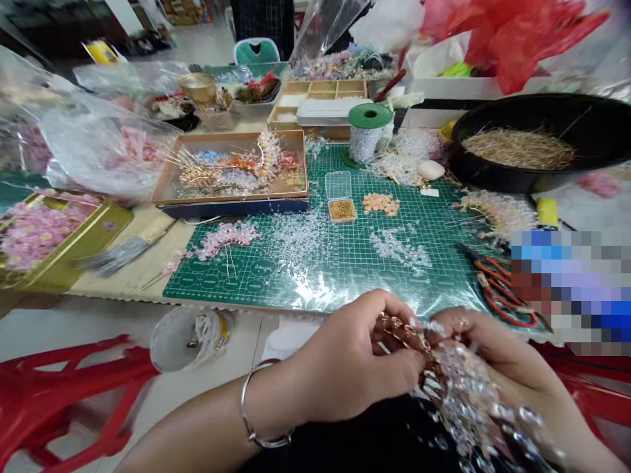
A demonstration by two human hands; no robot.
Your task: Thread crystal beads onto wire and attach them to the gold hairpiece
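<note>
A beaded hair ornament [468, 387] with clear and pale peach beads on gold-coloured metal is between my hands, low at the right. My left hand [365, 361] is closed around its gold part, thumb and fingers pinching it. Behind the beads, my right hand [503, 355] is curled against the ornament's other side; its fingertips are partly covered by beads. Beyond my hands, on the green cutting mat [340, 289], lie clear beads [401, 249], peach flower pieces [381, 204] and a small clear box of gold beads [342, 210].
Red-handled pliers [503, 289] lie at the mat's right edge. Farther back are a black bowl [532, 180] of gold pins, a green-topped spool [367, 131] and a cardboard tray [231, 197] of ornaments. A pink beaded piece [227, 240] lies left. Red stools [64, 394] stand below.
</note>
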